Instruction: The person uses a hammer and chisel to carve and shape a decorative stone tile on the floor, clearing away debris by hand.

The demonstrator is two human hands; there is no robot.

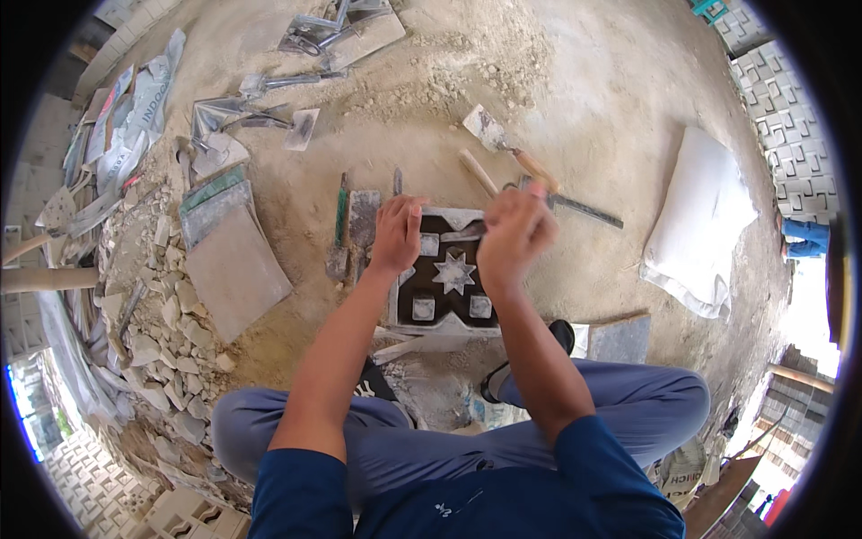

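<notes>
Between my feet lies a square mold [417,287] with a dark inside, a pale dusty rim, a star-shaped block in its middle and small square blocks around it. My left hand [400,235] grips the mold's upper left edge, fingers curled over the rim. Above the mold's upper right part, my right hand [515,235] is closed and slightly blurred. A narrow metal blade [462,234] sticks out from it to the left, over the dark surface; its handle is hidden in the fist.
A trowel [488,128], a hammer [579,209] and a green-edged tool [342,211] lie around the mold. Flat plates [235,269] and broken rubble [171,314] are at left. A white sack [696,225] lies at right. Metal frames [224,117] rest farther off.
</notes>
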